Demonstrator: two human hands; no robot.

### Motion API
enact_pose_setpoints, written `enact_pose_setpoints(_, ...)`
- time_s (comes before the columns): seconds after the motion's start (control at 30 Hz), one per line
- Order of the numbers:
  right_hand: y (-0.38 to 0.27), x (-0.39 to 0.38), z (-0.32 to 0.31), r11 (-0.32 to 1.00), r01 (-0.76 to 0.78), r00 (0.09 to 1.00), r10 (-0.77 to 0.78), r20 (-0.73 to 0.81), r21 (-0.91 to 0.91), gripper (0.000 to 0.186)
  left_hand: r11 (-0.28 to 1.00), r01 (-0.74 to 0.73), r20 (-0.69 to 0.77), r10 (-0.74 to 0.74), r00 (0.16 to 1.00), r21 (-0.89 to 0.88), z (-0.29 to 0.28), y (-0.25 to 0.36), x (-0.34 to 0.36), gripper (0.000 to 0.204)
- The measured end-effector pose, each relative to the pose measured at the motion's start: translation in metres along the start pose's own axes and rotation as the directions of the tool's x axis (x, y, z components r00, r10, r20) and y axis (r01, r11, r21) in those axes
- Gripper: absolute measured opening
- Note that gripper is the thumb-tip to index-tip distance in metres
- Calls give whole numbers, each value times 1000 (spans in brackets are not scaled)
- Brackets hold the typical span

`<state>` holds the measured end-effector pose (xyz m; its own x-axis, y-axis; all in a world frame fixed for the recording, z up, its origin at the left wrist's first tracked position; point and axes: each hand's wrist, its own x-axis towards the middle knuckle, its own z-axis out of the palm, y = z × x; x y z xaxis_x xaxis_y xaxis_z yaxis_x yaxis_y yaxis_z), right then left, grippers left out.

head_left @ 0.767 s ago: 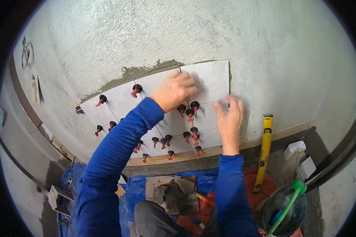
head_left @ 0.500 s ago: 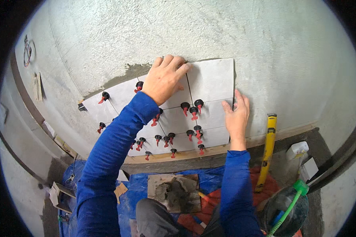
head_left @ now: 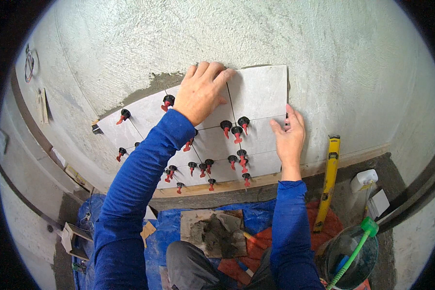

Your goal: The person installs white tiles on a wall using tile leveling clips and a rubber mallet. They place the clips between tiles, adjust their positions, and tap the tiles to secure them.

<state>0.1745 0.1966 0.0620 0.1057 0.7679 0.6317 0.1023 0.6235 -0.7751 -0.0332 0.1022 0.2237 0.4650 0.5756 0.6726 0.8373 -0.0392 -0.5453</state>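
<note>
One rough, whitish plaster wall (head_left: 343,72) carries the pale-grey, rectangular upper-right tile (head_left: 258,92), right of the left hand (head_left: 199,96), above-left of the right hand (head_left: 290,140); left grip spreads over the adjoining tile (head_left: 216,114), right grip parts around the lower-right corner.

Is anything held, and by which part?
Left hand is on a wall tile at its top edge, right hand at the right edge of the tiling; grips can't be confirmed.

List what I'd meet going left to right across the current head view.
Beige strip on the wall, upper-left red-and-black clip, left hand, right hand, yellow level, white container.
</note>
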Motion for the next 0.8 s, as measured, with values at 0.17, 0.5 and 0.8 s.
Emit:
enact_pose_setpoints(0.17, -5, -1, 2, 997, 16, 1000, -16, 8, -71, 78, 973, -196, 32, 202, 979, -122, 1, 15, -11, 47)
enact_pose_setpoints(0.5, -22, -19, 3, 994, 24, 988, -39, 152, 104, 82, 935, -287, 153, 321, 935, -209, 30, 45, -12, 28)
enact_pose_setpoints(0.8, -17, -23, 16, 996, 78, 989, -81, 123, 33, 54, 946, -313, 124, 322, 938, -89, 33, 53, -9, 30)
